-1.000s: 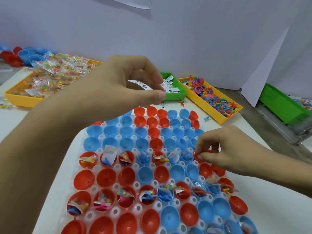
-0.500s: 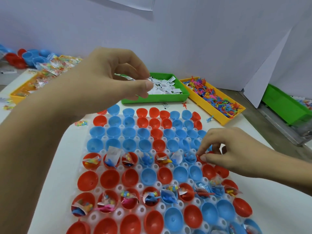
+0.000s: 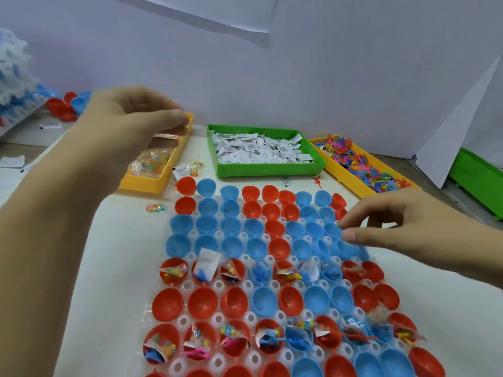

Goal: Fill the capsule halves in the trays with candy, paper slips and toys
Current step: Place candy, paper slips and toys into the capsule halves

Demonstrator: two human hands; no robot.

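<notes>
A white tray [image 3: 269,259] in front of me holds several rows of red and blue capsule halves. Two of its rows hold candy packets, paper slips and small toys; the other rows look empty. My left hand [image 3: 130,126] hovers over the yellow candy tray [image 3: 141,184], fingers curled toward the thumb, and I cannot see what it holds. Over the blue halves at the tray's right edge, my right hand [image 3: 408,227] has loosely spread fingers with nothing in them. Behind the capsules are a green tray of paper slips [image 3: 272,170] and a yellow tray of toys [image 3: 351,180].
A loose candy packet [image 3: 155,208] and a loose slip [image 3: 181,171] lie on the table near the candy tray. Stacked white trays [image 3: 13,77] and loose capsule halves [image 3: 65,104] sit at the far left. A green bin [image 3: 476,180] stands at the right.
My left hand moved left, from the green slip tray to above the candy tray, and its slips are no longer visible. My right hand rose and loosened its pinch. The view shifted left.
</notes>
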